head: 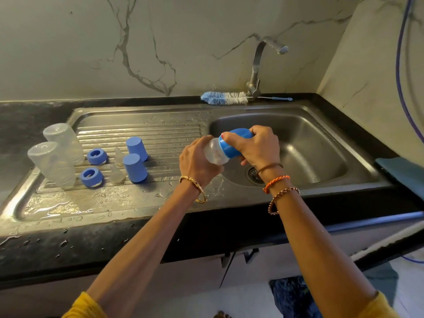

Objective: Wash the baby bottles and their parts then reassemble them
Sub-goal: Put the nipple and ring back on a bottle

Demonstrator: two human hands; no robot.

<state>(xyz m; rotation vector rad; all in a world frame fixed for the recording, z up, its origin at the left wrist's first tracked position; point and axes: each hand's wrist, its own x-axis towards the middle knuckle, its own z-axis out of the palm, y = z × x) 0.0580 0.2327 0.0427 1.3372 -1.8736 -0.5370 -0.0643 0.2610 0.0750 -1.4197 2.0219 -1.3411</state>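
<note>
Bottle held over the near-left edge of the sink basin, tilted, its clear body toward the left and its blue cap toward the right. No brand, label or writing can be read on it or anywhere else. The left hand curls round the clear body from below; the right hand wraps over the cap, thumb on its rim. Both forearms reach forward from yellow sleeves, bangles on each wrist. Farther left, on the wet drainboard, two clear bottles stand upside down, beside two blue rings, two clear teats and two blue caps. Beyond the basin a brush lies at the foot of the tap.
</note>
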